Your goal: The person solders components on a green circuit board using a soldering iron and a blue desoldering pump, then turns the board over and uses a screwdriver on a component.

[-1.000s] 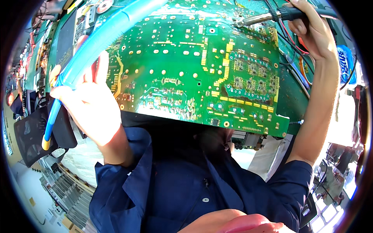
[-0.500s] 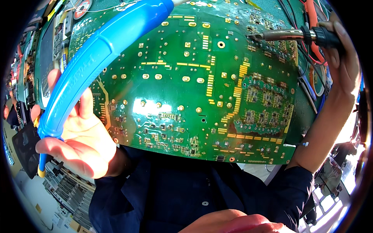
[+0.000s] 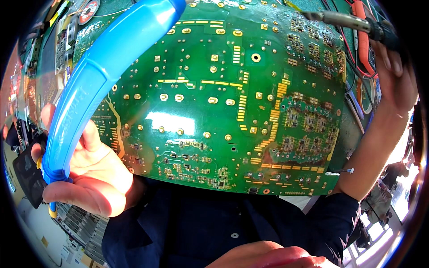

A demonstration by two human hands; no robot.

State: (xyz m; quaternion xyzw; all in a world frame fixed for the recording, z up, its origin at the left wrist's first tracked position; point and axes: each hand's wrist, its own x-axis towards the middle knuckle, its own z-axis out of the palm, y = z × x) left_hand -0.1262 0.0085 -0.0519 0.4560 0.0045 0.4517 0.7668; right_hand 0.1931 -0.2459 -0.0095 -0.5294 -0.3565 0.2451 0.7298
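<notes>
A large green circuit board (image 3: 232,102) fills the middle of the view, solder side toward me, with gold pads and small chips. My left hand (image 3: 85,174) grips the lower end of a long blue suction pump (image 3: 98,76), which arcs up over the board's left edge to its top. My right hand (image 3: 397,85) at the upper right holds a soldering iron (image 3: 344,20), whose metal shaft points left over the board's top right corner. The tips of both tools are near the frame's upper rim.
More green boards (image 3: 67,40) and a round red reel (image 3: 91,8) lie at the upper left. Red and orange cables (image 3: 362,40) run behind the board's right edge. A black fan-like part (image 3: 27,174) sits at far left. My dark blue shirt (image 3: 232,228) is below.
The board and the blue pump now look much bigger and nearer, filling the view. My left hand has dropped lower left. The soldering iron stays at the board's top right.
</notes>
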